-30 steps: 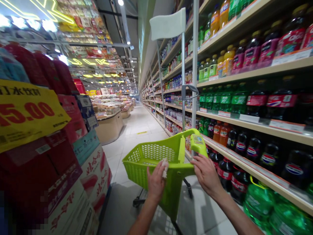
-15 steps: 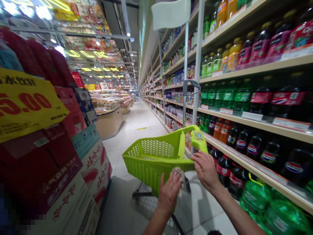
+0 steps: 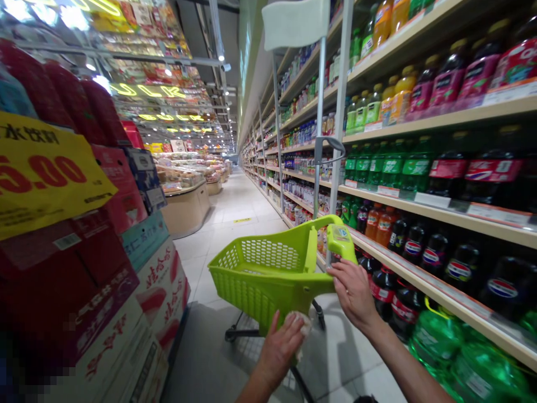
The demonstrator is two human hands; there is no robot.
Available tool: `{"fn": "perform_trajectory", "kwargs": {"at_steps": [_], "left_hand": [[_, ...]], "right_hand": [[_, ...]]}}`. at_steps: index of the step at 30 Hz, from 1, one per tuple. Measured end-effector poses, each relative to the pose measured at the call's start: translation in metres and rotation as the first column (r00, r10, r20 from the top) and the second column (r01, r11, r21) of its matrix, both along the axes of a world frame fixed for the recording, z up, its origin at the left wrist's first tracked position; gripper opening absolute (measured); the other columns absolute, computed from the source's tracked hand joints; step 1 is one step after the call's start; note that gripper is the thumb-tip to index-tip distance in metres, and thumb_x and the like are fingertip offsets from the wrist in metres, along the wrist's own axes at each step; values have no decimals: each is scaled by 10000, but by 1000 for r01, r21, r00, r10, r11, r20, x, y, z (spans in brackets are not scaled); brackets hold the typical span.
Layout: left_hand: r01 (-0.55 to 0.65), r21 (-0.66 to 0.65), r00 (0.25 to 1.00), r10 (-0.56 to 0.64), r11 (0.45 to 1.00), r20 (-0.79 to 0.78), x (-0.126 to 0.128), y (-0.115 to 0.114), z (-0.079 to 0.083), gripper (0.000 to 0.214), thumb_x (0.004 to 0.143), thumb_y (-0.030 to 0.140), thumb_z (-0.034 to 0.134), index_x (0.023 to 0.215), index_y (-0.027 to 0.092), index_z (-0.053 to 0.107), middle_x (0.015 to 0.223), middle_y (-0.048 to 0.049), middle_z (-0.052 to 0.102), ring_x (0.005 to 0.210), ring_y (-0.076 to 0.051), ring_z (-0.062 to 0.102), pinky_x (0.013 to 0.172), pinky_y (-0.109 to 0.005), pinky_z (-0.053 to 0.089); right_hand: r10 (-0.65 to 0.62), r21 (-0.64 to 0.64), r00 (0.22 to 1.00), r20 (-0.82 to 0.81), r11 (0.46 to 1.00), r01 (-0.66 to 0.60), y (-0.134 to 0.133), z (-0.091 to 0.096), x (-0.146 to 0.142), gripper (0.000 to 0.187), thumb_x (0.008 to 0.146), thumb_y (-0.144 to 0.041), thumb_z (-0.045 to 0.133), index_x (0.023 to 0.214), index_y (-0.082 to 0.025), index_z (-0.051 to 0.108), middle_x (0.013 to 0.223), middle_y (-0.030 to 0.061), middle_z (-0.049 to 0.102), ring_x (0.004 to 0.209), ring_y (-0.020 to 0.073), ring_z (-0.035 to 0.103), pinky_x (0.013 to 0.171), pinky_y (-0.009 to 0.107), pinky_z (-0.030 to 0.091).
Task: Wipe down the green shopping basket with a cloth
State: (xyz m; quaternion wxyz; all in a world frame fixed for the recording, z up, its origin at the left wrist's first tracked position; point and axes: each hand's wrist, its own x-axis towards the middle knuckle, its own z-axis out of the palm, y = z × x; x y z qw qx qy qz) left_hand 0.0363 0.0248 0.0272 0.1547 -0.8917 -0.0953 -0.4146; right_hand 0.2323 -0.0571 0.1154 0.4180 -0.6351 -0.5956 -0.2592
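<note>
A lime-green plastic shopping cart (image 3: pixel 260 274) stands in the aisle in front of me. My right hand (image 3: pixel 353 291) grips the rear rim of its basket, just below the green handle (image 3: pixel 340 242). My left hand (image 3: pixel 282 346) holds a crumpled white cloth (image 3: pixel 302 324) pressed against the lower back wall of the basket. The basket looks empty inside.
Shelves of soda bottles (image 3: pixel 436 168) line the right side, with large green bottles (image 3: pixel 444 347) low and near. Stacked red and white cartons (image 3: pixel 126 280) with a yellow price sign (image 3: pixel 42 173) crowd the left. The tiled aisle (image 3: pixel 239 212) runs ahead past display counters (image 3: pixel 187 207).
My left hand with the cloth has slid down from the basket's top rim to the lower back wall. The right hand has stayed on the rim.
</note>
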Motion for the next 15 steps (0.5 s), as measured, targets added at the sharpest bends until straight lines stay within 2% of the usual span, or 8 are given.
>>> {"fn": "perform_trajectory", "kwargs": {"at_steps": [6,11,13,15], "left_hand": [[25,-20,995,-23,1000,93,16,8,35,231,892,210,387,984,258,593,1128,1,622,1193,-131,437,1093,-426,0],[112,31,994,-112,993,1,20,10,38,220,883,198,404,936,276,604,1088,30,643,1148,-96,479,1096,-388,-9],[98,-3,993,-98,995,59,25,5,46,253,878,177,382,983,273,592,1118,16,628,1173,-112,456,1093,-403,-11],[58,-99,989,-43,993,141,36,0,59,285,863,169,372,1049,259,568,1183,-19,587,1201,-137,428,1089,-424,-7]], "right_hand": [[6,35,998,-60,999,-4,2,-2,-1,265,814,-258,386,882,-228,641,972,42,620,1053,237,484,930,467,320],[67,30,995,-71,997,-65,1,-1,2,269,823,-283,385,900,-235,638,965,41,626,1059,240,488,936,485,320],[84,37,994,-76,996,-81,1,-2,3,272,823,-293,383,889,-235,641,963,41,628,1072,243,485,945,494,315],[81,58,993,-90,995,-76,1,-2,3,279,825,-300,378,866,-231,645,952,44,634,1082,250,485,960,511,295]]}}
